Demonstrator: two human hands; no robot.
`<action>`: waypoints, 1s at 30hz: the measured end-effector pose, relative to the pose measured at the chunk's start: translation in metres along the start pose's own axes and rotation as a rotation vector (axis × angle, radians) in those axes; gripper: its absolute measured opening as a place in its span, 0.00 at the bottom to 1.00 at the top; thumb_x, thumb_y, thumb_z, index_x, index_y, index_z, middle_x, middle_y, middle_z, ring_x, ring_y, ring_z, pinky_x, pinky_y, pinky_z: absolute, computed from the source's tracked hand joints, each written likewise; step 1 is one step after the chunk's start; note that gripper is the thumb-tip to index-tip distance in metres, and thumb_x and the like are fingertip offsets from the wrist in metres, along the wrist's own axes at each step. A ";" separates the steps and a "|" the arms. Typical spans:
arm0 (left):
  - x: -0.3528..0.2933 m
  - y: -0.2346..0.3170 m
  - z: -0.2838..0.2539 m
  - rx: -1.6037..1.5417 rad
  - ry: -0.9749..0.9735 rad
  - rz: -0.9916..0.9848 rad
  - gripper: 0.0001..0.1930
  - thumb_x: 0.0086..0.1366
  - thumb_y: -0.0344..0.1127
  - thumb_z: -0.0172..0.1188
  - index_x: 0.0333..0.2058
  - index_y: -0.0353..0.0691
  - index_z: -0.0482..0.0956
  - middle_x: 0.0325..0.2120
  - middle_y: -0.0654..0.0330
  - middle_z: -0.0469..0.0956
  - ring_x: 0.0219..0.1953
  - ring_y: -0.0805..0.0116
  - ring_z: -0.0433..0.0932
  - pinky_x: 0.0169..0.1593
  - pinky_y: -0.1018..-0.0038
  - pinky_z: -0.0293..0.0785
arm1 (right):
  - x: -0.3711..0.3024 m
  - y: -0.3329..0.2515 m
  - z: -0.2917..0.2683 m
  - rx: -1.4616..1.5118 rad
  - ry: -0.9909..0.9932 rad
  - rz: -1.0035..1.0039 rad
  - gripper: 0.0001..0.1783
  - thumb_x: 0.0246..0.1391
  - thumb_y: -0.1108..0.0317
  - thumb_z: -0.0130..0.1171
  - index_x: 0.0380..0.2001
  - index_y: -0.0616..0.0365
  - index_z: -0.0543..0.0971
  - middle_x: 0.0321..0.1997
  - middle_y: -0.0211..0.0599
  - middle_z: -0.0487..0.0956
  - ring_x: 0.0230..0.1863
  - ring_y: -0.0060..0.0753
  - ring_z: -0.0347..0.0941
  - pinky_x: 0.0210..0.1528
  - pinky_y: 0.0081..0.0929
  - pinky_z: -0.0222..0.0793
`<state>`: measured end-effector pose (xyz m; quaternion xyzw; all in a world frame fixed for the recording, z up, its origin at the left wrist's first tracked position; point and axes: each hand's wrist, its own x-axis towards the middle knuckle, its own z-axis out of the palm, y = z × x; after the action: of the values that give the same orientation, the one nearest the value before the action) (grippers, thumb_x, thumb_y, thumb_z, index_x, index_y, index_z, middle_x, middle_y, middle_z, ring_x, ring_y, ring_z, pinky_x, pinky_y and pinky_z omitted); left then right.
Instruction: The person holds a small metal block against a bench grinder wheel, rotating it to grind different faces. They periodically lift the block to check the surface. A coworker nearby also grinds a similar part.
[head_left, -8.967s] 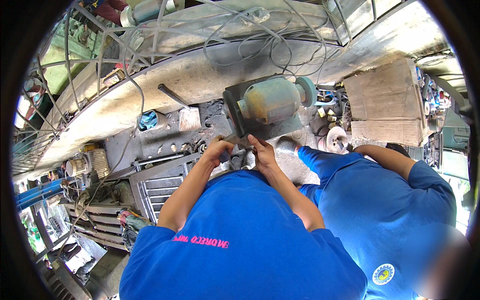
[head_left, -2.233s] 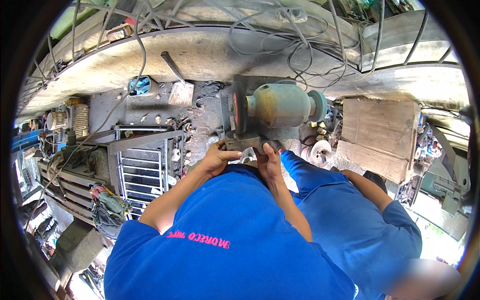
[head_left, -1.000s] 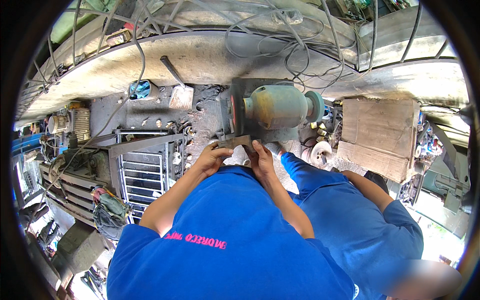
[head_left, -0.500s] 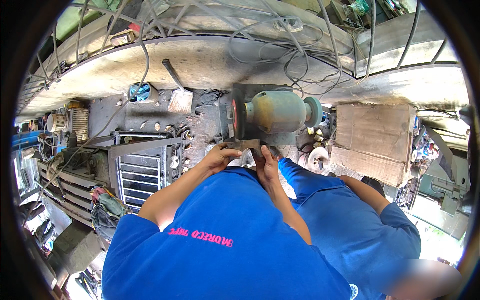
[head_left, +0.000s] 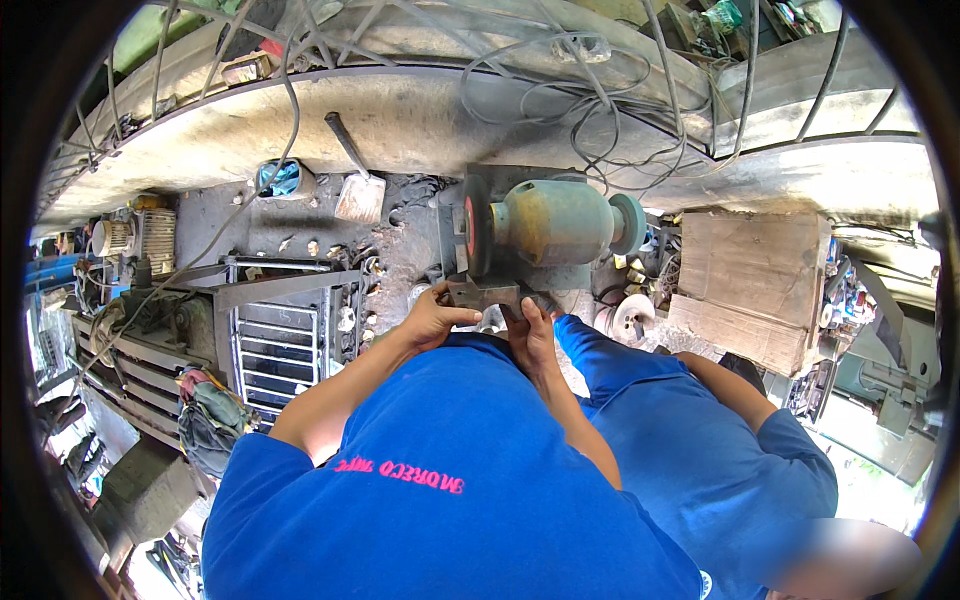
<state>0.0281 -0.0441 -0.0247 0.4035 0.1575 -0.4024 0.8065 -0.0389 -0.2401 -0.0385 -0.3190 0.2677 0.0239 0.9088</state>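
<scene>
A small dark metal block (head_left: pixel 488 294) is gripped between my two hands, just in front of the grinding wheel (head_left: pixel 477 228) at the left end of a green bench grinder (head_left: pixel 555 222). My left hand (head_left: pixel 432 316) closes on the block's left end, thumb along its near side. My right hand (head_left: pixel 532 330) pinches its right end, fingers partly hidden beneath. Whether the block touches the wheel or only lies close to it, I cannot tell. At the grinder's right end sits a second wheel (head_left: pixel 628 224).
Close on my right stands another person in a blue shirt (head_left: pixel 690 450). Past the grinder are a cardboard sheet (head_left: pixel 755 270) and loose cables (head_left: pixel 600 120). A metal rack (head_left: pixel 280 345), a dustpan-like shovel (head_left: pixel 360 198) and a bucket (head_left: pixel 300 186) are to the left.
The block has shifted slightly left and tilted, showing more of its grey face. My left hand has moved a little with it, and my right hand keeps its hold.
</scene>
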 end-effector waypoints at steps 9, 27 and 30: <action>-0.010 -0.003 -0.005 -0.039 0.027 0.047 0.29 0.48 0.15 0.70 0.50 0.32 0.72 0.45 0.55 0.77 0.47 0.65 0.77 0.54 0.69 0.74 | 0.003 0.003 0.001 -0.046 -0.009 0.015 0.20 0.56 0.69 0.65 0.51 0.61 0.74 0.52 0.36 0.78 0.53 0.31 0.74 0.63 0.34 0.65; -0.003 0.003 -0.002 -0.068 0.067 0.002 0.28 0.48 0.15 0.70 0.50 0.30 0.72 0.45 0.54 0.78 0.47 0.63 0.78 0.53 0.68 0.75 | 0.011 0.008 0.002 -0.035 0.014 0.027 0.14 0.56 0.66 0.65 0.44 0.58 0.78 0.48 0.33 0.81 0.52 0.33 0.76 0.66 0.40 0.63; -0.001 0.003 0.003 -0.007 0.027 0.004 0.28 0.48 0.16 0.71 0.49 0.31 0.72 0.44 0.55 0.78 0.46 0.64 0.78 0.53 0.68 0.75 | 0.005 0.002 0.000 -0.046 0.027 -0.027 0.15 0.57 0.66 0.64 0.45 0.58 0.78 0.49 0.33 0.81 0.53 0.33 0.76 0.67 0.41 0.63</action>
<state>0.0296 -0.0448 -0.0209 0.4065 0.1689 -0.3948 0.8065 -0.0348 -0.2395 -0.0425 -0.3438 0.2750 0.0137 0.8978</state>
